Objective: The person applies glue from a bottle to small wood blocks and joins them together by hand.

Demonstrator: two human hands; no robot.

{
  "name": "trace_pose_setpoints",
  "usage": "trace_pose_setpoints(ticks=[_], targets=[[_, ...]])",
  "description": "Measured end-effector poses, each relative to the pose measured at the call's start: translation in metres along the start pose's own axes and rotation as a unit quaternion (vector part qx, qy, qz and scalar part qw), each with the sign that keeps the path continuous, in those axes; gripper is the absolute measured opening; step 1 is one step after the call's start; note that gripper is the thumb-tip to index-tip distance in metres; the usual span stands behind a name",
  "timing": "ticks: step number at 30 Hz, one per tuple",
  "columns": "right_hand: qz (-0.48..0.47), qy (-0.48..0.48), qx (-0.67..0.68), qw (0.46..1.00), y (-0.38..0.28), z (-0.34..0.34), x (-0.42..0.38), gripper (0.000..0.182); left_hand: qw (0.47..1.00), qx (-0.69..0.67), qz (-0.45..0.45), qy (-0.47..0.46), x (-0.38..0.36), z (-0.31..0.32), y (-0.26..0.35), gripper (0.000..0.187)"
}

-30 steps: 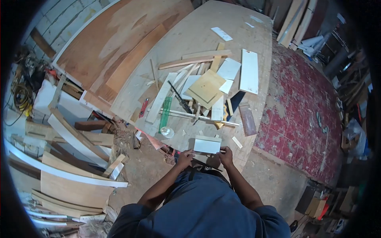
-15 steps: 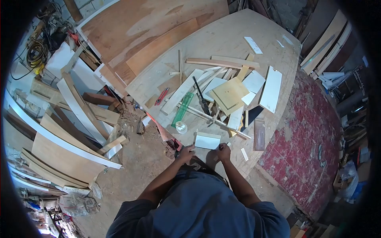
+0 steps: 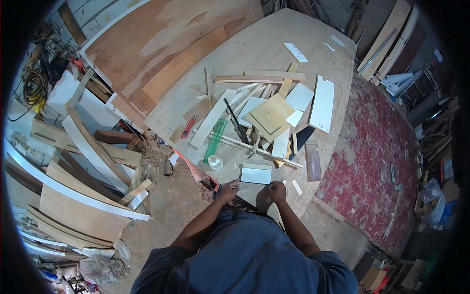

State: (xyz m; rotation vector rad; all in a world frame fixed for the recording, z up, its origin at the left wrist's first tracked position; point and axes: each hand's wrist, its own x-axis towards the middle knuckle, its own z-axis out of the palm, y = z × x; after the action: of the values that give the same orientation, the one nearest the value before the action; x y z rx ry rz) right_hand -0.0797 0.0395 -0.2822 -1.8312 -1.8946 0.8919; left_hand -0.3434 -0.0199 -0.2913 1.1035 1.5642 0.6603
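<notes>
A small white-faced board (image 3: 256, 175) with a bare wood far edge is in front of my body, at the near side of the worktable. My left hand (image 3: 228, 190) is closed at its near left corner. At the near right corner my right hand (image 3: 278, 191) is closed too, fingers curled in a pinch. A thin dark line runs along the board's near edge between the hands. Close by on the left stand a clear round container (image 3: 215, 162) and a green translucent strip (image 3: 215, 140). A small white offcut (image 3: 296, 187) lies right of my right hand.
Wood strips, white boards and a square yellowish panel (image 3: 268, 116) are heaped on the worktable (image 3: 235, 59). A red utility knife (image 3: 189, 127) lies left of the heap. A clear brownish block (image 3: 313, 161) lies near the right edge. Leaning planks stand at the left, a red floor at right.
The view has turned, so the worktable and its heap appear shifted left. The white-faced board has stayed with my hands, moving right relative to the heap. Both hands keep their closed grip.
</notes>
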Motion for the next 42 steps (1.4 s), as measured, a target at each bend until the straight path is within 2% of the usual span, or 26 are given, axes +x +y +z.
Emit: trace_pose_setpoints(ticks=[1,3,4,6,7,8,10,11,14,16,19,23,26,27,32,36,39,40,41,42], targets=[[-0.002,0.001,0.003,1.0,-0.001,-0.002,0.0,0.025,1.0,0.003,0.001,0.002,0.0,-0.002,-0.005,0.056],[-0.011,0.018,0.012,1.0,-0.002,-0.006,-0.002,0.025,0.985,0.021,-0.04,0.166,-0.001,-0.009,-0.012,0.055],[-0.013,0.02,0.016,1.0,-0.001,-0.005,-0.004,0.025,0.985,0.023,-0.037,0.169,-0.001,-0.014,-0.014,0.055],[-0.051,0.067,0.045,0.995,0.001,-0.004,-0.006,0.027,0.931,0.065,-0.07,0.353,0.001,-0.023,-0.017,0.06],[-0.032,0.043,0.058,0.997,-0.012,-0.015,-0.01,0.026,0.92,-0.006,-0.068,0.386,0.001,-0.028,-0.01,0.072],[-0.034,0.041,0.059,0.997,-0.023,-0.021,-0.009,0.026,0.919,-0.006,-0.068,0.389,0.006,-0.035,-0.003,0.072],[-0.038,0.004,0.1,0.994,-0.032,-0.022,-0.008,0.024,0.86,0.168,-0.017,0.481,0.015,-0.048,-0.002,0.084],[-0.037,0.001,0.1,0.994,-0.036,-0.02,-0.006,0.024,0.86,0.169,-0.02,0.481,0.02,-0.054,0.0,0.084],[-0.112,-0.024,0.124,0.986,-0.062,-0.015,0.005,0.024,0.887,0.118,0.025,0.445,0.032,-0.068,0.007,0.085],[-0.138,-0.045,0.128,0.981,-0.085,-0.015,0.011,0.025,0.922,0.034,0.037,0.384,0.051,-0.075,-0.007,0.081],[-0.196,-0.04,0.159,0.967,-0.114,-0.015,0.016,0.021,0.925,0.03,0.086,0.368,0.044,-0.069,-0.007,0.075],[-0.189,-0.051,0.17,0.966,-0.127,-0.011,0.021,0.02,0.933,0.029,0.113,0.341,0.028,-0.05,-0.009,0.07],[-0.205,-0.05,0.145,0.967,-0.124,-0.002,0.024,0.022,0.943,0.017,0.117,0.312,0.008,-0.035,0.001,0.065],[-0.213,-0.054,0.143,0.965,-0.127,0.001,0.024,0.023,0.953,0.046,0.076,0.291,-0.012,-0.035,0.033,0.061],[-0.262,-0.08,0.133,0.952,-0.15,0.016,0.017,0.027,0.955,0.075,0.113,0.265,-0.007,-0.019,0.002,0.065],[-0.258,-0.094,0.11,0.955,-0.158,0.023,0.009,0.035,0.962,0.128,0.118,0.211,-0.006,-0.023,-0.001,0.076],[-0.212,-0.029,0.1,0.972,-0.134,0.021,-0.003,0.028,0.955,0.196,0.077,0.209,-0.01,-0.019,-0.02,0.073],[-0.189,-0.003,0.082,0.978,-0.118,0.019,-0.005,0.024,0.973,0.109,0.067,0.192,-0.006,-0.02,-0.042,0.069],[-0.149,0.033,0.002,0.988,-0.092,0.02,-0.008,0.018,0.983,0.02,0.056,0.175,-0.005,-0.019,-0.055,0.065],[-0.077,0.019,-0.037,0.996,-0.072,0.013,-0.01,0.017,0.984,0.02,0.057,0.165,-0.014,-0.018,-0.051,0.065]])
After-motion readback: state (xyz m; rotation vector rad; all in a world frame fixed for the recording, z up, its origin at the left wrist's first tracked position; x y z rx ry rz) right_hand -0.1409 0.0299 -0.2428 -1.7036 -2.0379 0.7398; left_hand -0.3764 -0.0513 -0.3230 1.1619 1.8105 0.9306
